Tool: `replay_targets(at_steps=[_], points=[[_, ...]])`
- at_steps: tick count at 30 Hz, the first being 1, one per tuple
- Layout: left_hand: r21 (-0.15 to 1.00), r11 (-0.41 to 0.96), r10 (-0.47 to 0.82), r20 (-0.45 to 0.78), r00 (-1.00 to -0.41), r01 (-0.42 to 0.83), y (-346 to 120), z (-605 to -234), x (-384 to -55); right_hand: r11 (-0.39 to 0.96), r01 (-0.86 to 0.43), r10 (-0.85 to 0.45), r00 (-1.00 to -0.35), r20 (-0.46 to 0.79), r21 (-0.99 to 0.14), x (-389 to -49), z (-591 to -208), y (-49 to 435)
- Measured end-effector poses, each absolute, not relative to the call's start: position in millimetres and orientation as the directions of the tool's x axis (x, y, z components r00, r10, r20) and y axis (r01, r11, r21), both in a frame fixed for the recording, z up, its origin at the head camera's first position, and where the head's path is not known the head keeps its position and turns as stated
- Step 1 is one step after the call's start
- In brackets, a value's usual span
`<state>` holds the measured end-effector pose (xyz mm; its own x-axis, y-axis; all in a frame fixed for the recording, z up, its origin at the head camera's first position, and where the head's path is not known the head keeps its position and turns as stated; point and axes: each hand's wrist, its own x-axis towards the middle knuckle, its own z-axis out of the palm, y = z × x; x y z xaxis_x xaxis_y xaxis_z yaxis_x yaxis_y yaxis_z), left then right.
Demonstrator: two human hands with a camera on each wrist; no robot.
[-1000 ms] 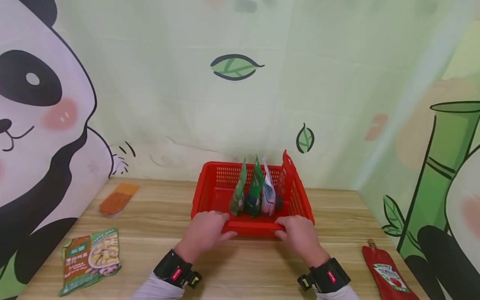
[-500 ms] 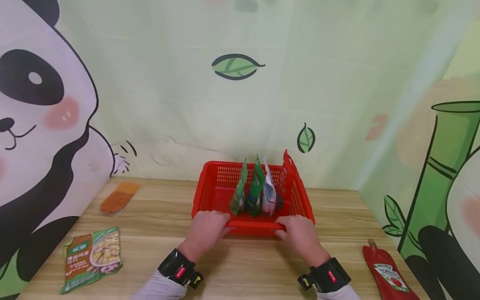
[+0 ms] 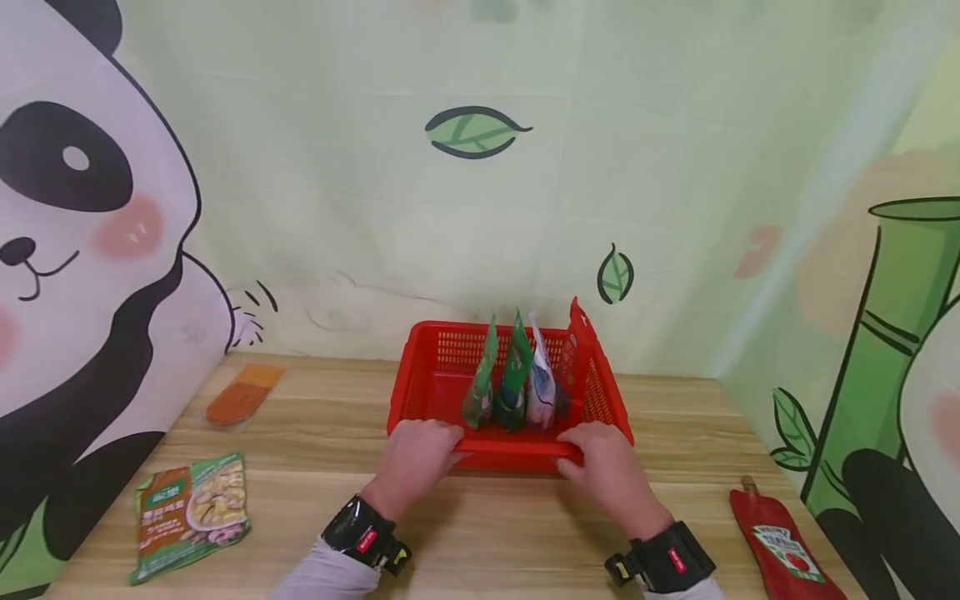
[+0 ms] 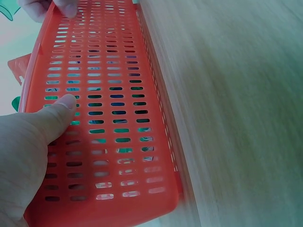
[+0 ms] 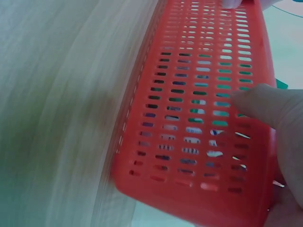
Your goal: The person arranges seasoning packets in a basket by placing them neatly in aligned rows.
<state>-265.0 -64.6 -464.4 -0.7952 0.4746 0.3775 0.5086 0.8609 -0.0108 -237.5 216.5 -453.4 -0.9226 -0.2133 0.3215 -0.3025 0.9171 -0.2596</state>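
Observation:
A red plastic basket [image 3: 427, 383] with slotted walls stands on the table against the backdrop. My left hand [image 3: 416, 462] grips its near rim left of centre, thumb on the outer wall in the left wrist view. Farther right, my right hand [image 3: 611, 475] holds the same rim; its thumb [image 5: 255, 101] lies against the outside of the wall. Inside the basket two green packets [image 3: 480, 383], a white packet [image 3: 540, 383] and a red packet [image 3: 576, 358] stand on edge, toward the right. The fingers inside the rim are mostly hidden.
On the table's left lie a green and brown food packet [image 3: 193, 517] and, behind it, a flat orange-brown sachet [image 3: 246, 394]. A red ketchup pouch [image 3: 783, 546] with a spout lies at the front right. A printed cloth backdrop [image 3: 337, 208] rises behind the table.
The head view has shifted slightly. My right hand has edged a little to the right at the rim. Basket and packets look otherwise the same.

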Motion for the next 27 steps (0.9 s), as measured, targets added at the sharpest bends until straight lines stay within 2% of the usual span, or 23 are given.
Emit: replay_targets(at_steps=[6,14,18,23,27], points=[[-0.011,0.861,0.473,0.38,-0.795,0.508,-62.1,-465.2,-266.5,0.918,-0.273,-0.158,-0.917,0.366,-0.288,-224.3,-452.3,230.5],[-0.007,0.845,0.499,0.369,-0.784,0.534,-55.2,-467.5,-267.8,0.907,-0.175,-0.039,-0.941,0.336,-0.383,-187.6,-445.7,271.1],[-0.005,0.844,0.5,0.366,-0.784,0.536,-51.2,-466.3,-267.0,0.944,-0.048,0.039,-0.967,0.254,-0.328,-169.3,-440.6,307.9],[-0.013,0.848,0.5,0.352,-0.791,0.53,-47.4,-463.6,-266.0,0.958,0.129,0.154,-0.985,0.082,-0.256,-154.0,-439.1,368.9],[-0.013,0.848,0.504,0.324,-0.8,0.529,-44.6,-460.8,-265.6,0.923,0.338,0.328,-0.941,-0.082,-0.181,-140.4,-447.2,410.6]])
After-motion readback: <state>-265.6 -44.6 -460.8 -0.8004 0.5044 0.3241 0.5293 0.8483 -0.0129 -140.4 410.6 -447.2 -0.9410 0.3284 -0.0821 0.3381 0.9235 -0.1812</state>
